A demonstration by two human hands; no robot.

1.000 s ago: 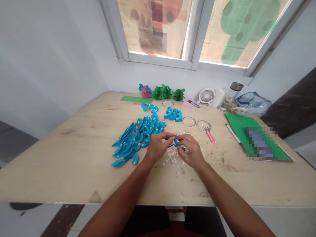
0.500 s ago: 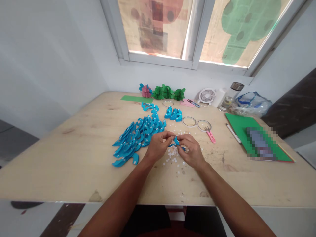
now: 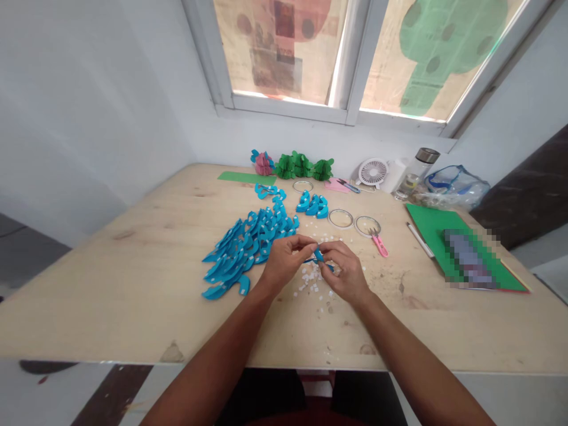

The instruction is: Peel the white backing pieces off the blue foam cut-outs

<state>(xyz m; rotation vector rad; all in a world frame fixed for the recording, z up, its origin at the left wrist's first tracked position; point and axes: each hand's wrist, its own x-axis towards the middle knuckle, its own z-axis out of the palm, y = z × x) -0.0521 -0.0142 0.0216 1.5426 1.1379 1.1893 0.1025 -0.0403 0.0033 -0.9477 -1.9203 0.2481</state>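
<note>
Pinched in narrow fingertip grips, a small blue paper piece (image 3: 318,255) sits between my left hand (image 3: 286,258) and right hand (image 3: 346,269), and I see it over the scattered white squares (image 3: 313,279)! Left of them, a heap of blue paper cutouts (image 3: 248,242) spreads across the wooden table (image 3: 133,266); right, pink-handled snips (image 3: 379,244) meet a ring (image 3: 367,216). Green paper ornaments (image 3: 302,165) line the back.

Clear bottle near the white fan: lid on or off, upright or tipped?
Lid on, upright: the metal lid caps the clear bottle, which stands on its base on the table.
</note>
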